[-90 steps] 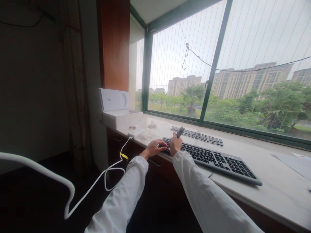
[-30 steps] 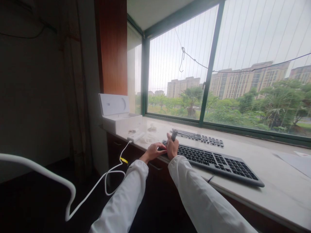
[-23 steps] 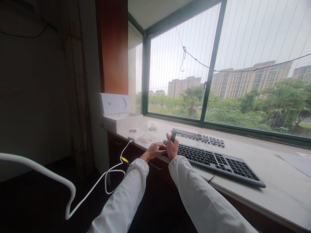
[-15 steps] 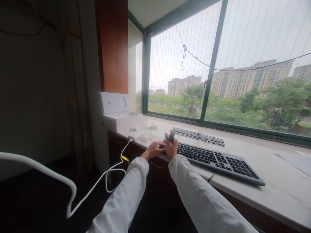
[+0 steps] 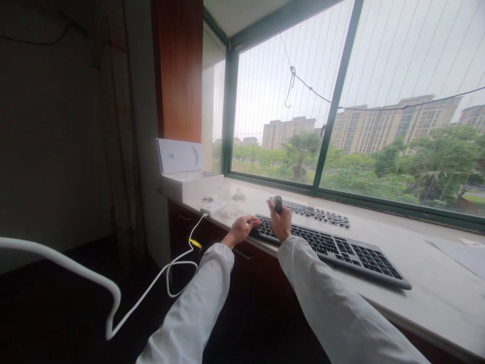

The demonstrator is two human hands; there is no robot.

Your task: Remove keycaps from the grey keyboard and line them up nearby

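A long black keyboard (image 5: 333,245) lies along the front of the white counter. My left hand (image 5: 241,230) is at its left end, with the thumb and fingers closed on that corner. My right hand (image 5: 281,222) is wrapped round a dark, rounded handle (image 5: 278,203) that sticks up above the fist. The tool's lower end is hidden by the hand, so its kind cannot be made out. This fist is over the left part of the keyboard. Behind the keyboard, loose dark keycaps (image 5: 322,215) lie in rows.
An open white box (image 5: 185,187) stands at the counter's far left. Near it are a white device (image 5: 212,208) with a white cable (image 5: 191,232) hanging off the edge, and a crumpled clear wrapper (image 5: 235,210). Paper (image 5: 460,253) lies at the right. Windows (image 5: 280,126) border the back.
My right hand has moved right along the keyboard, away from my left hand, and the handle in it now leans more toward me. My left hand stays at the left end.
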